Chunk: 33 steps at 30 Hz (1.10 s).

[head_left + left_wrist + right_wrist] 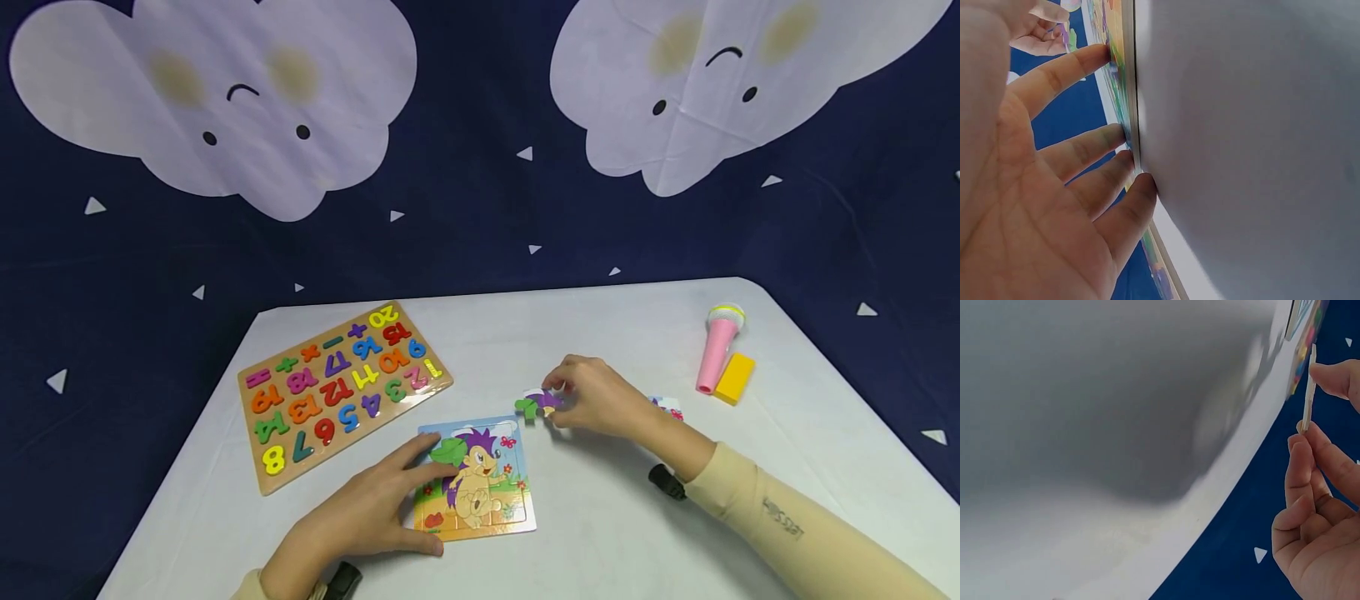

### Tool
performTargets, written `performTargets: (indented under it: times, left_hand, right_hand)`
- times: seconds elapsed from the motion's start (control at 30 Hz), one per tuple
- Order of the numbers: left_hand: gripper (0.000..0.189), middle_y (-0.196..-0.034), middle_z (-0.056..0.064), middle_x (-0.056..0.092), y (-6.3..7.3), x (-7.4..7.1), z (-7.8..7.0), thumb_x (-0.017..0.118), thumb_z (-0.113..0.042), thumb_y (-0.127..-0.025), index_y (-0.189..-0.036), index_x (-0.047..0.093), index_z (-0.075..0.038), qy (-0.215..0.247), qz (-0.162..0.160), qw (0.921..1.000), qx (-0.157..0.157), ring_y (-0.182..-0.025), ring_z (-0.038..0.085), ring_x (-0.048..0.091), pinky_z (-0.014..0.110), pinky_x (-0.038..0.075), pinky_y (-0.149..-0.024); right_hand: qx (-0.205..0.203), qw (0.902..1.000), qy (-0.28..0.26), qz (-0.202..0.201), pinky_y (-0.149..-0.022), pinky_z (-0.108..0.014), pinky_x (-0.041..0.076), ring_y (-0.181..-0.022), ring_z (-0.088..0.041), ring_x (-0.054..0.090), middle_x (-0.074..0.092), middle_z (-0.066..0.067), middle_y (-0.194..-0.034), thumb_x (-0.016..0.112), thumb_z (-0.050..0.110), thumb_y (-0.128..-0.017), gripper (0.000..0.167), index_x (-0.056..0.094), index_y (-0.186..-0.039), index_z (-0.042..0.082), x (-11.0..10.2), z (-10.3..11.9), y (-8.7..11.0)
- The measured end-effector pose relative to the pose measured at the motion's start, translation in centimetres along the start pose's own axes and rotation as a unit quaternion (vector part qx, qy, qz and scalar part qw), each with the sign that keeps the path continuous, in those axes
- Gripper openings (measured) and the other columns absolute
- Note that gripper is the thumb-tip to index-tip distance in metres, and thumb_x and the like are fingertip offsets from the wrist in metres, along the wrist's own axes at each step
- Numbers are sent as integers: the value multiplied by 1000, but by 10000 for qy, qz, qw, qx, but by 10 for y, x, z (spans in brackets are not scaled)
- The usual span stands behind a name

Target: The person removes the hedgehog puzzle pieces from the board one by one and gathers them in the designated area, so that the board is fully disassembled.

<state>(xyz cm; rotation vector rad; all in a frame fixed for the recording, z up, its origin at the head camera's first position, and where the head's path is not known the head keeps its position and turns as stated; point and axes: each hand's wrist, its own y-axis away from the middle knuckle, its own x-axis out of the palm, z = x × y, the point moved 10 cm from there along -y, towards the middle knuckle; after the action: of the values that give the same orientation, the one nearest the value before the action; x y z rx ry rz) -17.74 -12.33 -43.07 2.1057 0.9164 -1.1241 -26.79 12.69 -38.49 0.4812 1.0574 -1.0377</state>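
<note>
Over on the right, the right hand has thumb and fingertips pinched on a jigsaw piece, green, purple and white, just beyond the far right corner of the hedgehog jigsaw puzzle! The right wrist view gives it edge-on, a thin pale strip clasped between thumb and fingers, the other fingers folding in toward the palm.

Across to the left hand, fingers spread and relaxed, gripping nothing, fingertips touching the puzzle's left edge, the index finger reaching over the picture and the thumb down by the near corner. The puzzle lies flat on the white-covered table, front and centre, showing a purple-haired hedgehog and a green leaf.

Behind the right wrist, another colourful piece peeks out, partly hidden by the arm. A dark wrist device sits on the underside of that arm, by the cream sleeve.

Far left, beyond the left hand, a wooden number board lies at a slant, full of bright numerals and signs. Far right, a pink toy microphone lies right beside a yellow block, and behind everything hangs a navy cloth with smiling clouds
</note>
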Motion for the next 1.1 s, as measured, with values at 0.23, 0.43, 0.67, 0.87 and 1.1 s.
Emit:
performTargets:
  times: [0.23,0.43,0.67,0.87,1.1]
  left_hand:
    - [89,-177,8,30,1,1,0,91,-67,-74,-152,60,-39,17,53,10000,-4,-158,44,39,66,48,-116]
    - [86,-176,8,32,2,1,1,91,-66,-75,-151,61,-39,-61,28,10000,-13,-158,42,40,66,49,-116]
    - [85,-175,7,34,3,-1,2,92,-66,-74,-149,62,-41,-40,-8,10000,-65,-158,42,40,67,49,-116]
    - [85,-175,8,35,2,-1,3,91,-67,-74,-149,63,-41,-58,-6,9999,-103,-158,42,40,67,49,-116]
    - [84,-174,7,36,1,0,5,92,-65,-73,-148,63,-41,-116,-10,9998,-132,-157,42,41,67,49,-116]
  right_hand:
    - [59,10000,35,-56,-78,-32,56,-87,-13,66,74,2,-96,90,15,-76,33,82,-106,8,-7,-12,5]
    - [163,9998,-119,-72,-80,-32,58,-87,-15,66,74,1,-95,91,13,-75,32,82,-105,6,-12,-25,12]
    - [460,9984,-321,37,-84,-32,58,-90,-13,65,74,4,-95,91,15,-77,32,82,-107,9,-19,-53,21]
    - [561,9980,-283,108,-85,-35,59,-90,-13,66,74,5,-94,91,18,-77,31,82,-107,11,-26,-70,30]
    - [520,9981,-262,211,-87,-37,61,-92,-15,69,76,3,-98,95,23,-76,34,83,-105,11,-29,-80,40]
